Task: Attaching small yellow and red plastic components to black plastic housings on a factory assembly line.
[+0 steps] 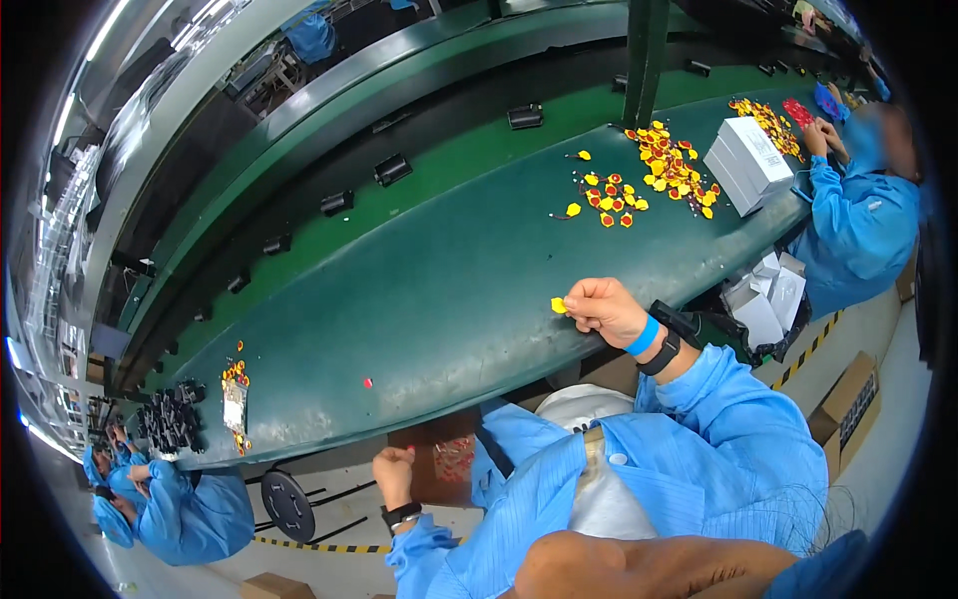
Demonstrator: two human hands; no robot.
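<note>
Right hand (605, 307) pinched a yellow piece (559, 305) over the green bench (469, 280); light edge grip seemed advisable. Left hand (393, 475) hung near the bench edge; could not tell its grip.

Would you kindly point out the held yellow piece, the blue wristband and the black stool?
Held yellow piece (558, 305): head view, its uncovered part.
Blue wristband (644, 336): head view, middle of the band.
Black stool (287, 506): head view, on its seat.
</note>
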